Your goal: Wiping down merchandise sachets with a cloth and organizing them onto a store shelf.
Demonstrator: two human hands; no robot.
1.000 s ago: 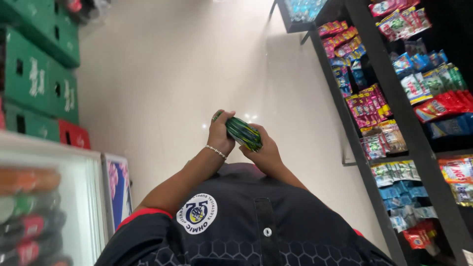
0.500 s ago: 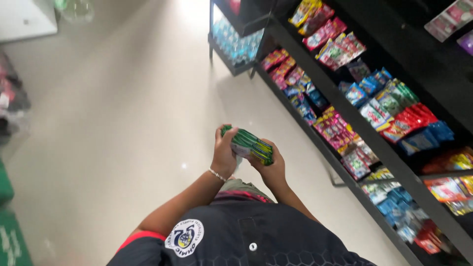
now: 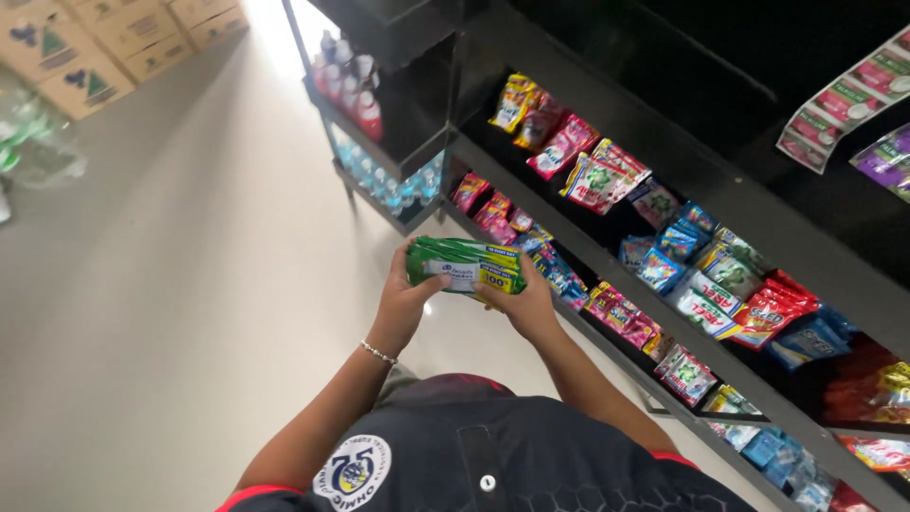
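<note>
Before the shelves (image 3: 664, 284), both hands (left (image 3: 403, 303), right (image 3: 526, 303)) grip green sachets (image 3: 464, 265).

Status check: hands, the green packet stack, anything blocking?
Left hand and right hand both gripping green packet stack, one at each end. Stack held level at chest height, beside black shelf of sachets. Nothing between hands and shelf.

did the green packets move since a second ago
Cannot tell: the camera swung. The green packets stay gripped by both hands, at the same spot before the chest, though now nearer the shelf.
</note>
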